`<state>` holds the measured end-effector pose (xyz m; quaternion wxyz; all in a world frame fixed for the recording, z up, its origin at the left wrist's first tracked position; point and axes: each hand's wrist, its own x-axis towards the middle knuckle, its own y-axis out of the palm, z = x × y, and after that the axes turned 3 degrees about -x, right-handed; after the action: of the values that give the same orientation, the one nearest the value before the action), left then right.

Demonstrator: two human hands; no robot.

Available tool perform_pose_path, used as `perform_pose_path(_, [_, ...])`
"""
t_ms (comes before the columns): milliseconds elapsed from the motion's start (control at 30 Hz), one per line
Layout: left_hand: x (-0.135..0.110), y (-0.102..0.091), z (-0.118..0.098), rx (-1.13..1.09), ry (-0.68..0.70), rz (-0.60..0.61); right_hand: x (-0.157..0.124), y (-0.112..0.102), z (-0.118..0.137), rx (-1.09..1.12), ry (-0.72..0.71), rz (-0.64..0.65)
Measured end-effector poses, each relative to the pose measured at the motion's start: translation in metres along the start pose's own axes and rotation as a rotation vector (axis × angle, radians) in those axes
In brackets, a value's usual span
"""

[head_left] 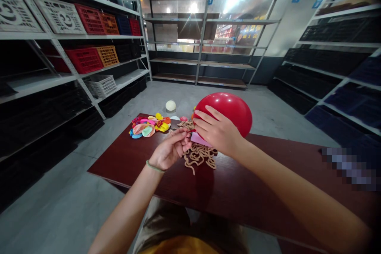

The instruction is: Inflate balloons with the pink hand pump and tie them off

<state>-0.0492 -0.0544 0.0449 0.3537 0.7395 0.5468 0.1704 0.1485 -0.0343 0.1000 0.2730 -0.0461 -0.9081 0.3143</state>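
A blown-up red balloon (pixel 229 110) is held over a dark red table (pixel 244 190). My right hand (pixel 216 131) is wrapped round its lower left side near the neck, fingers closed on it. My left hand (pixel 171 150), with a green band at the wrist, is pinched shut right beside the balloon's neck, on a thin strand I cannot make out. Below the hands lies a heap of tan rubber bands (pixel 200 157) and a pink flat thing (pixel 199 139), partly hidden by my right hand.
A pile of flat coloured balloons (pixel 149 125) lies at the table's far left corner. A pale inflated balloon (pixel 170 105) rests on the grey floor beyond. Shelving with coloured crates (pixel 89 20) lines the left, bare racks stand at the back and dark bins on the right.
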Motion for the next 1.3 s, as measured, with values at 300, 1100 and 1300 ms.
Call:
perform_pose_path(300, [0.01, 0.0, 0.003, 0.186, 0.017, -0.04, 0.0, 0.0, 0.004, -0.03, -0.041, -0.014])
perform_pose_path(1100, [0.009, -0.014, -0.006, 0.381, 0.093, -0.015, 0.005, 0.016, 0.0, -0.004, -0.104, -0.054])
perform_pose_path(1300, [0.01, -0.025, -0.027, 0.394, 0.416, -0.157, 0.007, 0.024, 0.002, 0.072, -0.028, -0.07])
